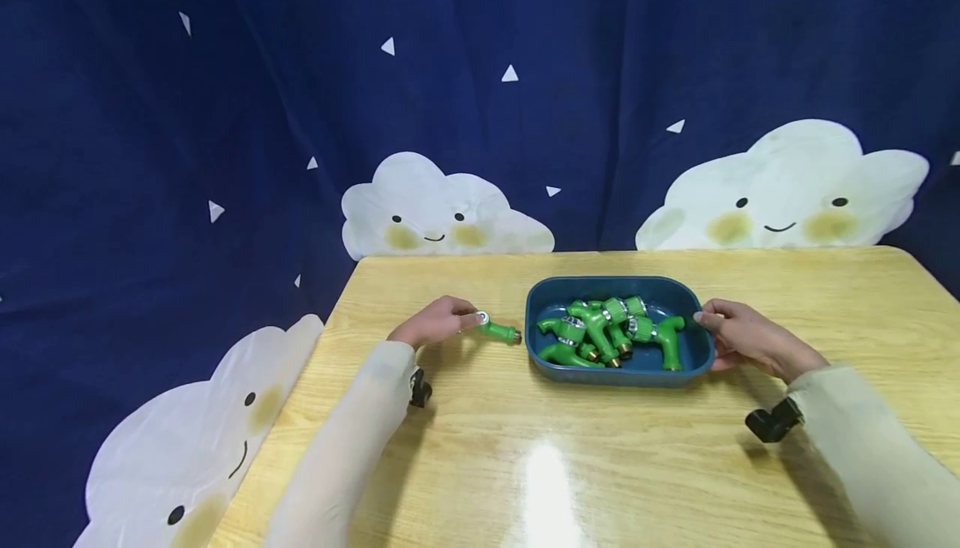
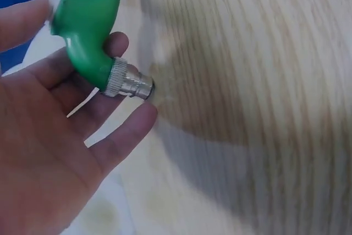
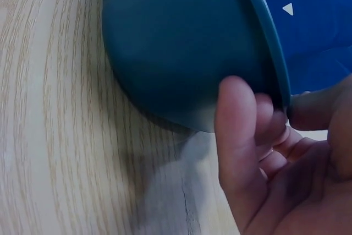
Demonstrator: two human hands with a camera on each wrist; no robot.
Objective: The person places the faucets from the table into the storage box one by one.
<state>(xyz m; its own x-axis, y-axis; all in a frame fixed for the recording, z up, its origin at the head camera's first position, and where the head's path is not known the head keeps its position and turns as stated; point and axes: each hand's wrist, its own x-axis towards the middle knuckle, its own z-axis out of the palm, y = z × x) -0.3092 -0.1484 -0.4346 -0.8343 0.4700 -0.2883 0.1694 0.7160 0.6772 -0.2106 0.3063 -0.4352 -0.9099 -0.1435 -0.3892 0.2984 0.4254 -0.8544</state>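
My left hand (image 1: 441,321) pinches a green tap (image 2: 91,23) between thumb and fingers, left of the bin and just above the table. The tap has a white cap under the thumb, a ridged silver nozzle (image 2: 127,82) and a brass-coloured threaded end pointing towards the bin. A dark blue oblong bin (image 1: 619,377) stands on the table and holds several more green taps (image 1: 600,315), lying jumbled. At the bin's right end, my right hand (image 1: 753,341) grips the rim, thumb over the edge and fingers against the outer wall (image 3: 170,53).
Light wood-grain table (image 1: 480,448) extends around the bin. Behind it hangs a dark blue curtain (image 1: 465,98) with white triangles and smiling clouds (image 1: 442,215). A small black device (image 1: 774,420) is strapped at each wrist, over pale sleeves.
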